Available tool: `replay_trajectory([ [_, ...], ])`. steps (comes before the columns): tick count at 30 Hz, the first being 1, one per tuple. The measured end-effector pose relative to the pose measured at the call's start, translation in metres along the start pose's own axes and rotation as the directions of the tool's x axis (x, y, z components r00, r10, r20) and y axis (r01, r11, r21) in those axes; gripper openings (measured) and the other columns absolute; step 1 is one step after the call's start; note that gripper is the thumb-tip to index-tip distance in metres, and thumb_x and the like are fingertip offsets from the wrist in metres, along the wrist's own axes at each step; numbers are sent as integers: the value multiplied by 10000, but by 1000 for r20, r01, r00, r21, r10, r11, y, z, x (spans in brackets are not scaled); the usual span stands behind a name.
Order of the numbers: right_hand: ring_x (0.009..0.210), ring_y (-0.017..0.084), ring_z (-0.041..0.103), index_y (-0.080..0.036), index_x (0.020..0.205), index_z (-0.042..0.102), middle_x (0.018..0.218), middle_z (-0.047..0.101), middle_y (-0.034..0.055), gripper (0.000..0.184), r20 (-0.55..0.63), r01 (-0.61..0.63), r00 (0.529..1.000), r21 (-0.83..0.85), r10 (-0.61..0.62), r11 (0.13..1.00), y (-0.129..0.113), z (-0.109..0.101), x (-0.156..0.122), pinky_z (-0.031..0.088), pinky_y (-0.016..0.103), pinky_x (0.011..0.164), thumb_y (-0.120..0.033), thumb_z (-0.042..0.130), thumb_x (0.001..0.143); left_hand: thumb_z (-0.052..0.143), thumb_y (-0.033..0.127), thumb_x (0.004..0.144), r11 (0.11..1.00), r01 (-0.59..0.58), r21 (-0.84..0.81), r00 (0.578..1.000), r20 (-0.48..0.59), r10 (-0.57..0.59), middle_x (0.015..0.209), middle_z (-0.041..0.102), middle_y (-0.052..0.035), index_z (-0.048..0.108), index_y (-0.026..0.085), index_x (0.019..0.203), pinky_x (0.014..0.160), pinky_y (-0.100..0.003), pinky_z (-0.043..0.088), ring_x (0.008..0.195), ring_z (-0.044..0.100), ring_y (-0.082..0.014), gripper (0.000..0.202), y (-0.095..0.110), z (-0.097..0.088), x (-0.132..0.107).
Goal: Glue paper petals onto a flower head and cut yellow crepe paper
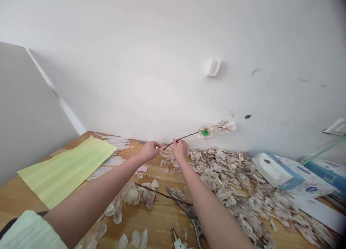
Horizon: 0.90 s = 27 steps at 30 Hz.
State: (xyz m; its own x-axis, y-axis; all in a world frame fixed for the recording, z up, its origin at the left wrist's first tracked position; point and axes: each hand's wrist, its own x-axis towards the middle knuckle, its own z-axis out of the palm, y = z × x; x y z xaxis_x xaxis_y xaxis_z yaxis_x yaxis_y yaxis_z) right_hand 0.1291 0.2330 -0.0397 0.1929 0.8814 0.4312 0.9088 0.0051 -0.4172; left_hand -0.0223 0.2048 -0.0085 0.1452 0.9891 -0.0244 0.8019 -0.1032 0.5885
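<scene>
My right hand (pixel 180 149) pinches a thin brown twig (pixel 186 136) that slants up to the right. Dried petal blossoms (pixel 228 126) sit along its far end, one with a green centre (pixel 205 132). To the left, my left hand (pixel 149 151) has thumb and index finger drawn together close by the twig's lower end; anything between them is too small to make out. A clear round dish (pixel 165 152) stands behind the hands. Below, between my forearms, lies a second twig (pixel 164 195) with pale petals (pixel 132 194) at its left end.
Scissors (pixel 189 209) lie under the second twig, near a pointed-tip tool (pixel 177 240). Loose dried petals (pixel 224 173) are heaped on the right, beside tissue packs (pixel 297 177). Yellow-green paper (pixel 70 166) and white strips (pixel 119 142) lie left on the wooden table (pixel 151 223), against a wall.
</scene>
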Motion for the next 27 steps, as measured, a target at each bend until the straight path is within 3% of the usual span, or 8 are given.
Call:
replay_trajectory([
  [7,971,201,563,-158,1043,566,1084,580,62,217,83,284,957,-95,-277,954,-14,-20,-3,463,416,832,-299,508,888,508,301,855,994,45,-104,999,4,-45,1144,557,-81,537,173,1114,797,-403,488,954,571,-200,290,-3,-8,-6],
  [15,896,185,591,-172,1118,530,1081,580,63,262,320,394,888,-156,-331,906,-27,-16,6,500,388,773,-298,509,890,513,301,852,903,144,-404,989,26,-146,1145,556,-78,537,171,1115,794,-402,490,955,571,-205,294,-13,4,-4],
  [22,909,185,589,-163,1062,560,1073,587,61,230,420,402,857,-180,-299,898,-42,6,14,495,388,782,-301,521,883,507,297,856,631,149,-762,967,-22,-256,1157,548,-86,522,175,1135,797,-407,489,956,570,-199,304,-11,15,1],
  [27,902,180,590,-168,1054,565,1070,589,59,216,444,391,854,-200,-273,899,-41,9,15,498,380,778,-293,517,886,512,300,853,357,190,-914,942,68,-329,1149,551,-87,517,166,1139,790,-410,491,953,572,-202,316,-6,15,19],
])
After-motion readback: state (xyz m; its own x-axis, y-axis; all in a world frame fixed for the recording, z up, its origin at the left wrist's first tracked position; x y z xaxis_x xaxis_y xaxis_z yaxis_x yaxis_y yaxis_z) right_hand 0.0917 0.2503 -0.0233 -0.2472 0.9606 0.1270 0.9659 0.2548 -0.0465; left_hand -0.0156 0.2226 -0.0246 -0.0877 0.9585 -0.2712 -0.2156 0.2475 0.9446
